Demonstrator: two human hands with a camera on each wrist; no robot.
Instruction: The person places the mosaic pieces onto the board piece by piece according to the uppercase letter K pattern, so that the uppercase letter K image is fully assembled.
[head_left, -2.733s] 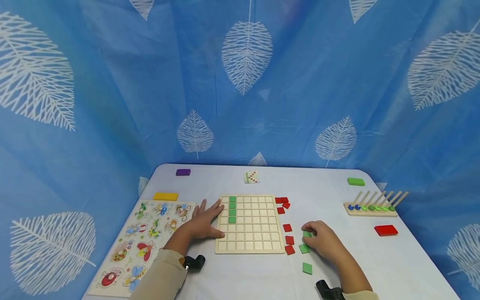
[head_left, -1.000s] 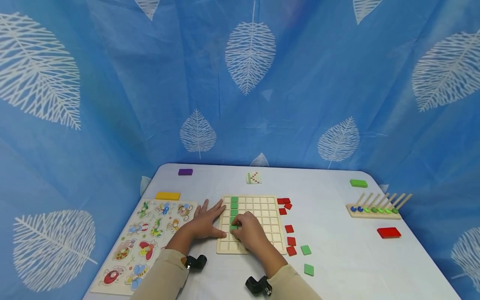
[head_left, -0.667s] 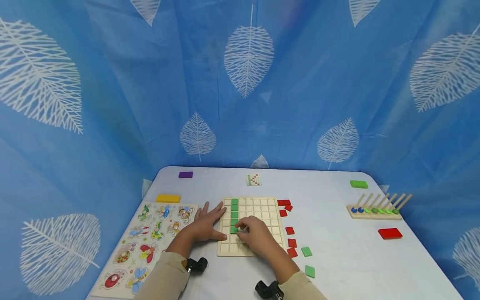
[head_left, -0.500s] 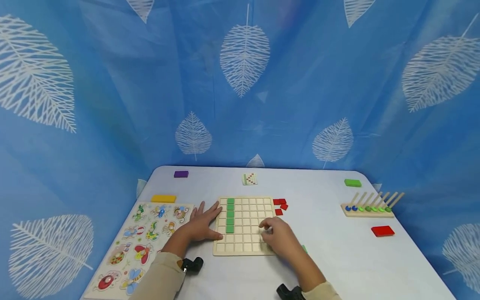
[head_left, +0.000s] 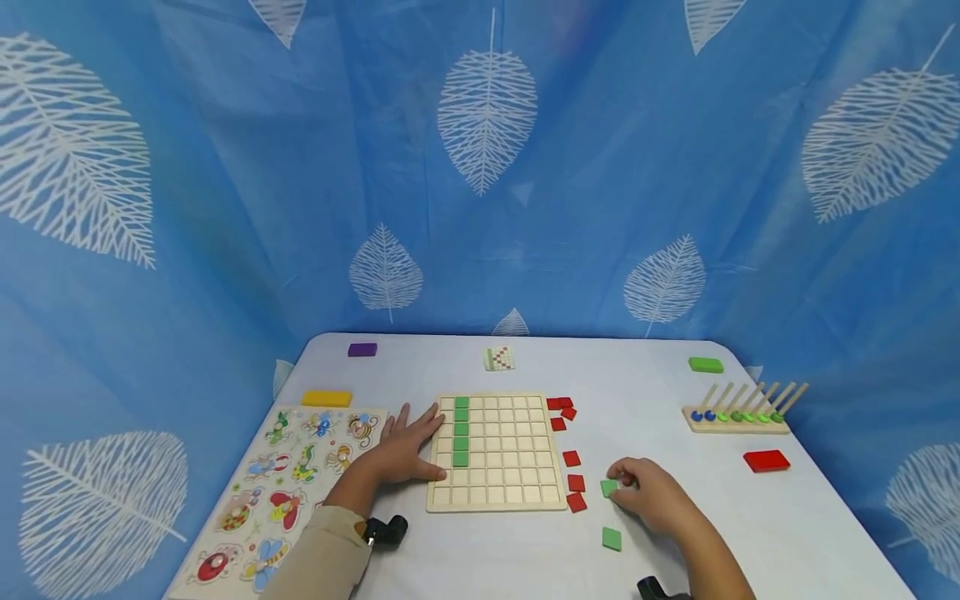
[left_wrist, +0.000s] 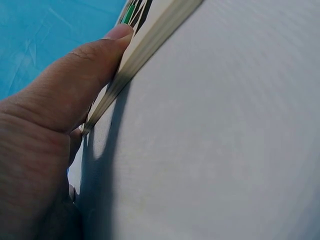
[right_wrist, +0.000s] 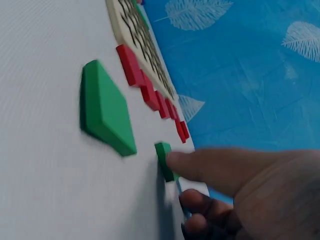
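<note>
A wooden grid board [head_left: 517, 496] lies mid-table, with several green tiles [head_left: 461, 429] set in its second column from the left. My left hand [head_left: 397, 450] rests on the board's left edge, fingers spread; its thumb [left_wrist: 95, 65] presses the board's rim in the left wrist view. To the right of the board, my right hand [head_left: 651, 493] pinches a loose green tile [head_left: 608, 488] at the table surface. The right wrist view shows the thumb against this green tile [right_wrist: 164, 161]. Another green tile [head_left: 612, 538] lies nearer me.
Several red tiles [head_left: 576, 483] lie along the board's right side. A pattern card [head_left: 499, 358] is behind it. An insect puzzle board [head_left: 255, 508] is at left, with yellow [head_left: 327, 398] and purple [head_left: 362, 350] blocks beyond. At right are a peg stand [head_left: 738, 425], a red block [head_left: 767, 461] and a green block [head_left: 706, 365].
My right hand placed a green tile in the grid column, let it go, and moved right to another loose green tile. The left hand has stayed on the board's edge.
</note>
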